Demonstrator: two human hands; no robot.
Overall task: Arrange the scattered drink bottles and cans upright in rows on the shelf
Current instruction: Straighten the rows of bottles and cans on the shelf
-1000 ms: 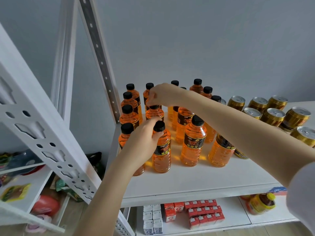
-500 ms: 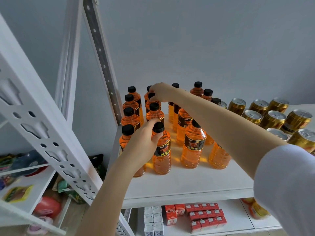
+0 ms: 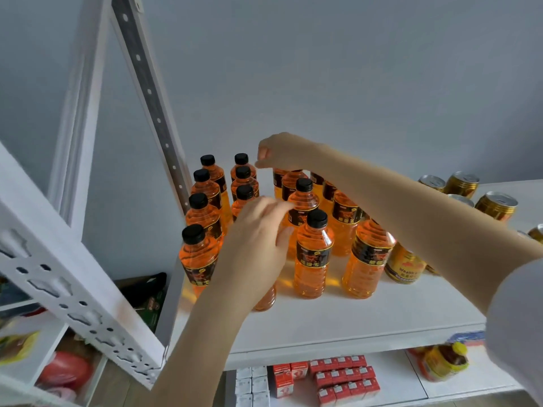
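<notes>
A: Head view, middle of the frame: white shelf (image 3: 338,321) loaded with orange drink bottles (image 3: 314,254), black caps, all upright, in rough rows running away from the camera.

B: Left side of that cluster?

A: Two tidy columns; nearest in the leftmost, a front-left bottle (image 3: 198,257) by the shelf edge.

B: And the left hand (image 3: 258,248)?

A: Lower centre, reaching up from the bottom edge, blurred. Fingers spread and loose, covering another bottle (image 3: 266,298) whose base peeks out beneath the palm. Fingertips near the next bottles to the right. Grip on anything: cannot tell, since touching or merely in front is not clear.

B: Right hand (image 3: 279,152)?

A: Upper centre, forearm crossing in from the right edge, grey sleeve (image 3: 517,327) at lower right. Fingers curled down over the top of a rear bottle (image 3: 289,183), cap hidden beneath. Looks clenched around that cap, though actual contact not visible.

B: Right part of the frame?

A: Gold cans (image 3: 496,205) standing upright at the back right, one more gold can (image 3: 407,267) just beside the front-right bottle, partly behind the forearm.

B: Below?

A: Lower shelf (image 3: 405,389) at bottom: red cartons (image 3: 340,377) in rows, white cartons (image 3: 252,383) beside them on the left.
</notes>
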